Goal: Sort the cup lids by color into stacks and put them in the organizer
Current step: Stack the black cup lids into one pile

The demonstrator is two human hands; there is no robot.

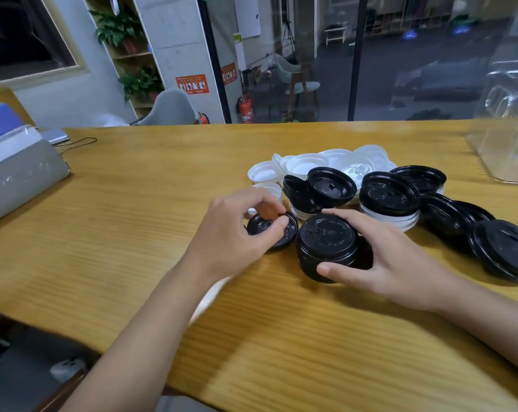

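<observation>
Left hand (237,236) pinches black lid (260,226); right hand (388,263) grips black stack (326,243). Risk: off-centre placement could topple the stack.

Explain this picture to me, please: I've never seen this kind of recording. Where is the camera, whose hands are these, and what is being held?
There is no machine here. A person wears one camera on the head, looking forward and down, so both arms reach in from below. The left hand pinches a single black lid at the wooden table. The right hand grips a short stack of black lids beside it. Behind them lies an unsorted pile: white lids at the back, loose black lids in front. The clear plastic container at the far right is probably the organizer.
</observation>
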